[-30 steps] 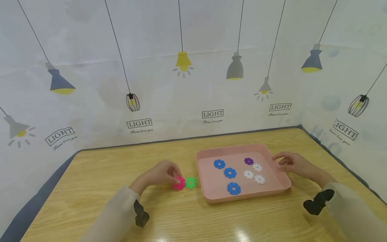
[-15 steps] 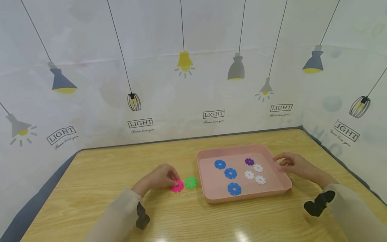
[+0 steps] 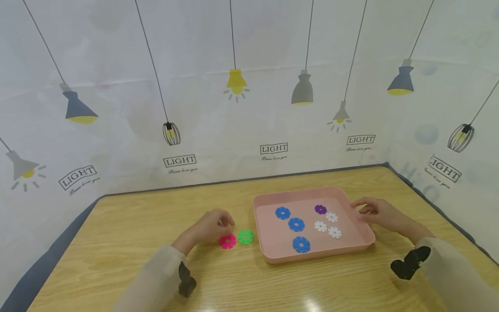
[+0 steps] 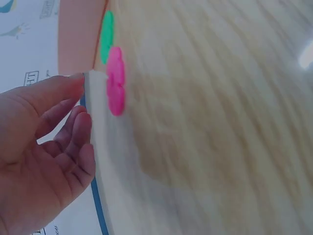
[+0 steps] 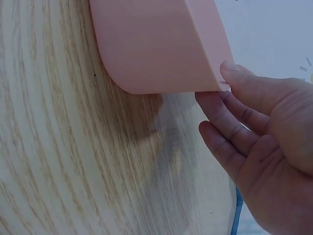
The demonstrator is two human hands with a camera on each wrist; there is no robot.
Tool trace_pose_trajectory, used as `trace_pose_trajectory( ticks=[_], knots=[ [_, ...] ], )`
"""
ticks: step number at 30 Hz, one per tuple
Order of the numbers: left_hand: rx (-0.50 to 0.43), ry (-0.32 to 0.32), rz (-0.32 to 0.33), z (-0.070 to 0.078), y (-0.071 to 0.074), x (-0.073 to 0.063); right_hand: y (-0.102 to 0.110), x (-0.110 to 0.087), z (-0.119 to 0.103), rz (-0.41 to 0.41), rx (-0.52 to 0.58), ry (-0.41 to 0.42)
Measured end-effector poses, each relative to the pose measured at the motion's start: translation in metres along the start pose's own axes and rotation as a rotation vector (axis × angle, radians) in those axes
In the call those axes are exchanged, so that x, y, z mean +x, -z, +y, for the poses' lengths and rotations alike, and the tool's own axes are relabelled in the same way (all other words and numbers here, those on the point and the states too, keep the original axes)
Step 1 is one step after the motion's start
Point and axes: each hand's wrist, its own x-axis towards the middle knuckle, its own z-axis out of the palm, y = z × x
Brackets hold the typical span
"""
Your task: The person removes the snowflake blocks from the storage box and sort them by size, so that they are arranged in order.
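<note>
My left hand (image 3: 210, 226) hovers just above a pink interlocking disc (image 3: 228, 241), its loosely bent fingers holding nothing. In the left wrist view a gap shows between the thumb and the pink disc (image 4: 116, 82). Flat on the table beside it lies a green disc (image 3: 245, 237), near the left wall of a pink tray (image 3: 262, 229). My right hand (image 3: 380, 213) pinches the tray's right rim, thumb on the inner side and fingers outside, as the right wrist view of the tray (image 5: 151, 46) shows. Inside the tray are three blue discs (image 3: 296, 224), three white discs (image 3: 321, 226) and a purple disc (image 3: 320, 209).
The wooden table (image 3: 156, 260) carries the tray right of its middle. Behind and at both sides stands a pale wall covering (image 3: 218, 121) printed with hanging lamps. A black band (image 3: 409, 262) sits on the right wrist, another (image 3: 187, 281) on the left.
My left hand has drawn the pink disc slightly left and nearer, away from the green one, then let go and lifted a little. The right hand stays at the tray's rim.
</note>
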Motion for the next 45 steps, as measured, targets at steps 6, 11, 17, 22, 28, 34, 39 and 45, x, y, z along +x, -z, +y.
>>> trace_pose_trajectory(
  ticks=[6, 11, 17, 22, 28, 34, 39, 45],
  knots=[
    [-0.068, -0.067, 0.046, 0.021, -0.004, 0.019, 0.0, -0.002, 0.0, 0.003, -0.007, -0.007],
    [-0.131, -0.097, 0.036, 0.042, -0.015, 0.045, 0.0, -0.002, 0.001, 0.009, -0.01, -0.003],
    [-0.147, -0.088, -0.006, 0.06, -0.034, 0.073, -0.001, 0.0, 0.0, 0.006, 0.0, -0.006],
    [-0.133, -0.159, -0.124, 0.076, -0.047, 0.087, -0.001, -0.001, -0.001, 0.006, -0.002, 0.004],
    [-0.174, -0.127, -0.416, 0.094, -0.056, 0.093, -0.001, -0.001, -0.002, 0.009, -0.014, -0.01],
    [-0.141, -0.088, -0.574, 0.104, -0.061, 0.1, 0.0, -0.001, -0.003, 0.013, -0.027, -0.018],
    [-0.053, -0.093, -0.629, 0.11, -0.067, 0.102, -0.001, -0.002, -0.005, 0.009, -0.027, -0.014],
    [0.07, -0.093, -0.664, 0.117, -0.073, 0.101, 0.0, -0.003, -0.004, 0.005, -0.024, -0.007]
  ],
)
